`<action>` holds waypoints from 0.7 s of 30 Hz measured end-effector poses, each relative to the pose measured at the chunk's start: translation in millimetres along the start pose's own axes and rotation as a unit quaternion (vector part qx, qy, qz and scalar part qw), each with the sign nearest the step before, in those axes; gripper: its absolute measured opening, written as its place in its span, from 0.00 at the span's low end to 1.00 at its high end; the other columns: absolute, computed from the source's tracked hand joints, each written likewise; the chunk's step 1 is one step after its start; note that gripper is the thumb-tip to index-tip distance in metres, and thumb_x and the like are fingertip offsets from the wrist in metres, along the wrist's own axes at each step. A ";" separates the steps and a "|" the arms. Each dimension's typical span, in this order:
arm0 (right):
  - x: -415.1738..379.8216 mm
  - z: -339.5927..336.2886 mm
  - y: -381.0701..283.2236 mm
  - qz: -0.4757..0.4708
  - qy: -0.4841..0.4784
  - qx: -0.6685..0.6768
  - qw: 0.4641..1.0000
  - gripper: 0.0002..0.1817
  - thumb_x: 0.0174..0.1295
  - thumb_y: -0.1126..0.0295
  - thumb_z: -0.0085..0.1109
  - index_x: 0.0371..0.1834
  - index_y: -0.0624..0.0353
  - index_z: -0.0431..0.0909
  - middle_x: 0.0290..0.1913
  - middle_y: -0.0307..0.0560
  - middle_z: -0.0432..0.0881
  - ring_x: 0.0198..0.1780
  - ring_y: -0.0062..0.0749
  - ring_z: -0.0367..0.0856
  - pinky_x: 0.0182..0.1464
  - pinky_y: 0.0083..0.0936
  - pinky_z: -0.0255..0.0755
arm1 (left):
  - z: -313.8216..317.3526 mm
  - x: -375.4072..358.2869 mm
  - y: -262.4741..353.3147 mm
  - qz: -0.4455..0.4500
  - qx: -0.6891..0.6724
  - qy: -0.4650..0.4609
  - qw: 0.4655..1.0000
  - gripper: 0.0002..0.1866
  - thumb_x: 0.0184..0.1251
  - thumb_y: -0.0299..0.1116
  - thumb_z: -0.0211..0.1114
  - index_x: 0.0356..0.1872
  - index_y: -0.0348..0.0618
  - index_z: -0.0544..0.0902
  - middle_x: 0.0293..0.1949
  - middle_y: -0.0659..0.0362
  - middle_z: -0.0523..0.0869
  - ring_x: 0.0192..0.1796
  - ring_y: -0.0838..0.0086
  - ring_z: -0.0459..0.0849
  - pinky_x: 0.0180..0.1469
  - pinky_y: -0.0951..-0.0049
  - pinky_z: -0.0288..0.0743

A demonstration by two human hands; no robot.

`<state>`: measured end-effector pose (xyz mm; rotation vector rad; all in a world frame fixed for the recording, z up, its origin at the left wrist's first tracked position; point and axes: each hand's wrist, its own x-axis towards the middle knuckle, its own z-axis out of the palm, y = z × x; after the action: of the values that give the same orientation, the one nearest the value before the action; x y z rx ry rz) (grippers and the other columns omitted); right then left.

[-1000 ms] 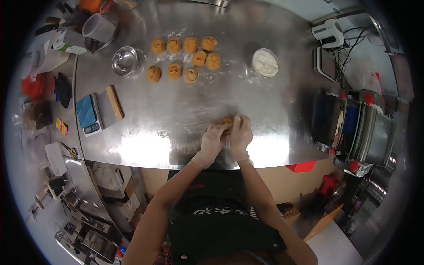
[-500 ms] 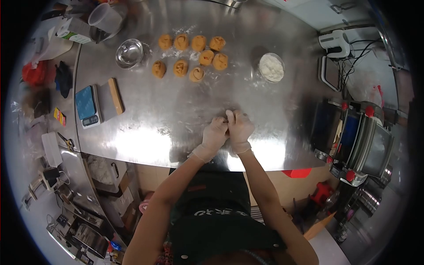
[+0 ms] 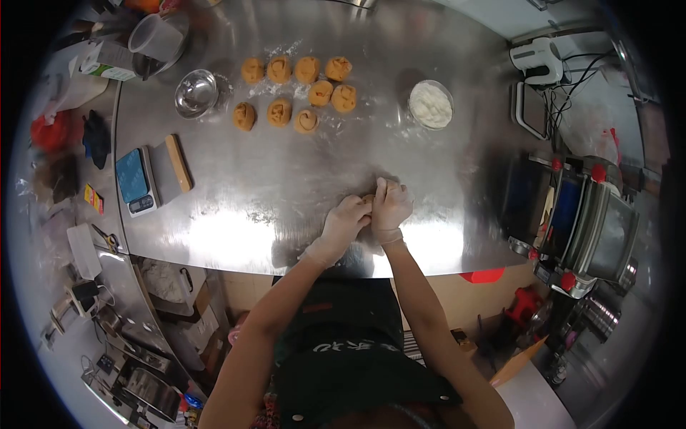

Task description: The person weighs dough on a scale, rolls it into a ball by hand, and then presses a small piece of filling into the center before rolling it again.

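Observation:
Both hands wear thin pale gloves and press together on a small orange dough piece (image 3: 367, 198) near the front of the steel table (image 3: 286, 171). My left hand (image 3: 344, 221) cups it from the left, and my right hand (image 3: 389, 206) covers it from the right. Only a sliver of the dough shows between the fingers. Several shaped orange dough balls (image 3: 296, 89) lie in two rows at the back of the table on scattered flour.
A small steel bowl (image 3: 195, 94) and a bowl of flour (image 3: 430, 104) flank the dough rows. A blue scale (image 3: 134, 181) and a wood-handled bench scraper (image 3: 170, 168) lie at the left. A pasta roller machine (image 3: 586, 218) stands right. A hand mixer (image 3: 537, 57) rests far right.
My hands have stayed clasped on the dough, shifting slightly over the table. The dough showed more a second ago and is now nearly covered. The camera view has shifted a little.

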<state>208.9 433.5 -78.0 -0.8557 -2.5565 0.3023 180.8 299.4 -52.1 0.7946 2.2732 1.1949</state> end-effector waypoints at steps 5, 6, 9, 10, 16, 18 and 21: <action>2.9 -0.3 8.3 -0.016 -0.040 -0.023 0.999 0.13 0.72 0.57 0.60 0.32 0.52 0.81 0.29 0.47 0.82 0.30 0.47 0.83 0.31 0.41 0.77 | 23.7 -6.1 -4.6 -0.248 -0.261 0.104 0.927 0.12 0.60 0.26 0.72 0.45 0.45 0.88 0.41 0.55 0.87 0.41 0.61 0.87 0.46 0.65 0.81; 4.4 -7.0 3.8 0.047 -0.075 -0.001 0.996 0.12 0.71 0.58 0.60 0.33 0.52 0.81 0.30 0.46 0.82 0.31 0.47 0.83 0.32 0.41 0.77 | 28.5 -4.1 -9.3 -0.256 -0.274 0.089 0.923 0.12 0.61 0.25 0.72 0.46 0.43 0.88 0.40 0.55 0.87 0.41 0.62 0.87 0.46 0.67 0.81; -7.6 -21.9 -4.0 0.128 -0.101 0.024 0.986 0.11 0.70 0.59 0.61 0.34 0.52 0.81 0.30 0.45 0.83 0.32 0.47 0.83 0.32 0.41 0.77 | 23.8 -6.5 11.7 -0.110 -0.070 0.105 0.986 0.11 0.60 0.21 0.71 0.44 0.43 0.88 0.38 0.53 0.87 0.39 0.62 0.88 0.44 0.67 0.81; -13.3 -10.8 -0.1 0.077 -0.050 0.007 0.996 0.11 0.70 0.59 0.60 0.34 0.52 0.81 0.30 0.45 0.83 0.31 0.47 0.83 0.32 0.41 0.77 | 29.9 -10.7 11.0 -0.112 -0.081 0.107 0.985 0.12 0.59 0.23 0.72 0.44 0.43 0.87 0.39 0.53 0.88 0.38 0.59 0.87 0.43 0.65 0.82; -11.4 -19.4 4.7 0.045 -0.043 0.022 0.998 0.09 0.70 0.60 0.60 0.36 0.51 0.81 0.32 0.44 0.84 0.32 0.47 0.83 0.31 0.41 0.77 | 22.1 4.2 14.8 -0.067 0.024 0.116 0.991 0.15 0.60 0.26 0.71 0.50 0.45 0.85 0.45 0.57 0.87 0.48 0.60 0.85 0.44 0.63 0.83; -14.8 -24.6 5.4 0.077 -0.117 0.027 0.990 0.07 0.70 0.61 0.60 0.38 0.50 0.80 0.36 0.44 0.84 0.35 0.47 0.83 0.32 0.41 0.77 | 16.6 2.7 20.0 -0.007 0.092 0.080 0.992 0.14 0.62 0.26 0.69 0.49 0.47 0.85 0.46 0.58 0.86 0.51 0.61 0.84 0.45 0.62 0.83; -25.1 -27.7 9.7 0.072 -0.141 0.002 0.987 0.05 0.70 0.62 0.61 0.41 0.49 0.80 0.40 0.44 0.84 0.39 0.47 0.83 0.34 0.39 0.77 | 20.7 -21.2 5.9 0.103 0.128 0.068 0.984 0.13 0.64 0.27 0.67 0.49 0.49 0.85 0.49 0.59 0.84 0.55 0.61 0.83 0.45 0.60 0.83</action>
<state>244.7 427.6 -64.8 -1.0668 -2.7533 0.5060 210.8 300.0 -55.4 1.0968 2.5428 1.0848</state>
